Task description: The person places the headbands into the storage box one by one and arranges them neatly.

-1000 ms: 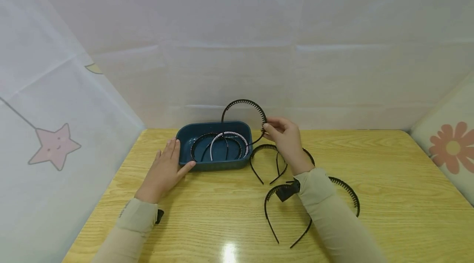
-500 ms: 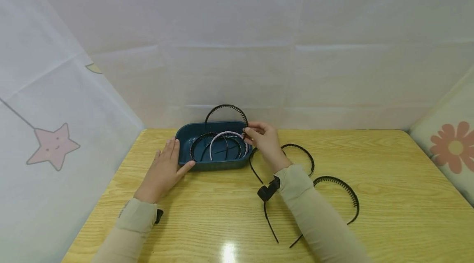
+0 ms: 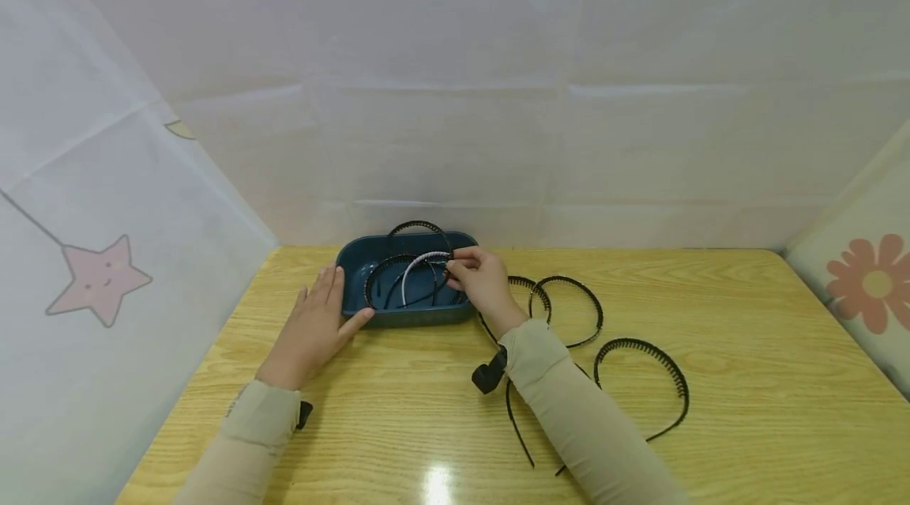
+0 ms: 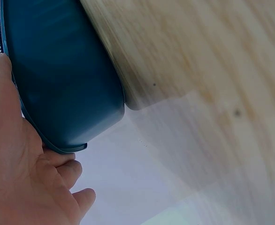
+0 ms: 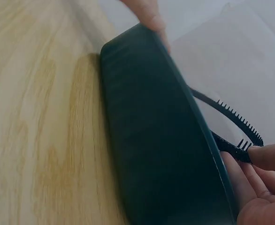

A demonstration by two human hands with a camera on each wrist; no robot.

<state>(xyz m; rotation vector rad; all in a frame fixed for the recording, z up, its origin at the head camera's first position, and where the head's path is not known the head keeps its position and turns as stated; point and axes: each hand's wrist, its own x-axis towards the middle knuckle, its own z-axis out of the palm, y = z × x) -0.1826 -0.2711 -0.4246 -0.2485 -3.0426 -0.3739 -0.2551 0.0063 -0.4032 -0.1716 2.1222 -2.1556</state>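
A dark blue plastic box (image 3: 408, 319) stands at the back of the wooden table. Against its left end and near rim rests my left hand (image 3: 309, 331), fingers extended; the left wrist view shows the thumb along the rim. Between thumb and fingers, my right hand (image 3: 483, 288) pinches a black toothed headband (image 3: 418, 224) at its right side. That headband dips into the box, its arch rising above the far rim. Inside lie a white headband (image 3: 425, 256) and a black headband (image 3: 369, 284), overlapping. My right fingers partly hide the white one.
Right of the box, several black headbands lie on the table (image 3: 398, 410): a thin headband (image 3: 600, 307), a toothed headband (image 3: 684, 390) and another headband (image 3: 519, 434) partly under my right sleeve. A white cloth (image 3: 455, 133) hangs behind the table.
My right hand has moved left and down, lowering the black headband from above the box's right end into it. My left hand has stayed in place.
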